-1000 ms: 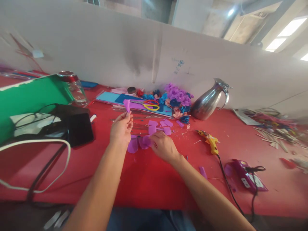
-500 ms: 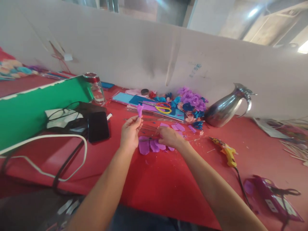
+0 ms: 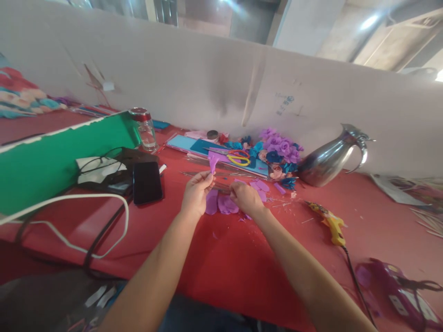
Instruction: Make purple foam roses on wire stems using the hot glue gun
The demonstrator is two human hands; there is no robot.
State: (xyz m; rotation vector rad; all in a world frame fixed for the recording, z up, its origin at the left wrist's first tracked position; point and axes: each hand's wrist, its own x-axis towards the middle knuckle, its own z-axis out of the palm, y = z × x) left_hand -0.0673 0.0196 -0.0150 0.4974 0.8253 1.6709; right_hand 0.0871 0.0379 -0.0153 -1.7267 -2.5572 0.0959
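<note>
My left hand (image 3: 196, 196) pinches a purple paper petal (image 3: 213, 161), its narrow end between thumb and fingers and its wider part standing up. Close by on the right, my right hand (image 3: 247, 198) is closed, with a thin dark rod (image 3: 222, 187) pointing from its fingertips toward the left hand. What kind of rod this is cannot be made out. Loose purple petals (image 3: 227, 205) lie on the red table (image 3: 221, 263) below and between the hands. More cut petals (image 3: 260, 185) are behind the right hand, near some thin wires.
Scissors (image 3: 238, 158) rest on coloured paper sheets (image 3: 183, 142), beside finished paper flowers (image 3: 280, 145). A metal jug (image 3: 325, 159), yellow glue gun (image 3: 332, 226) and purple power strip (image 3: 398, 295) stand right. Left are a phone (image 3: 147, 183), glass bottle (image 3: 146, 131), white cable (image 3: 117, 198) and green board (image 3: 69, 157).
The view has shifted slightly. My right hand has lifted, bringing the thin rod up from the loose petals toward my left hand. The left hand still pinches its petal, which shows more broadly.
</note>
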